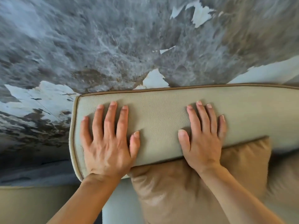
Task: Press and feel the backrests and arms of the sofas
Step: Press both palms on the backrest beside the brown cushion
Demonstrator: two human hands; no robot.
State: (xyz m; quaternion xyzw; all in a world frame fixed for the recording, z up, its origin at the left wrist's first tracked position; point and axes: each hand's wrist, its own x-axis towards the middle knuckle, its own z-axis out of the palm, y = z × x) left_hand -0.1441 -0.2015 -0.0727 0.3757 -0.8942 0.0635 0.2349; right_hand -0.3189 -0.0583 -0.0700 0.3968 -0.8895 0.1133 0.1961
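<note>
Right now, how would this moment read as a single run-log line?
left hand flat on backrest | right hand flat on backrest | tan cushion in front | nothing gripped

both hands lie flat, palms down, fingers spread, on the top of a beige sofa backrest point(161, 113) edged with brown piping. the left hand point(106, 143) sits near its rounded end, the right hand point(203, 139) beside it. a tan cushion point(242, 167) leans below. behind is a grey, peeling wall point(113, 46).
</note>
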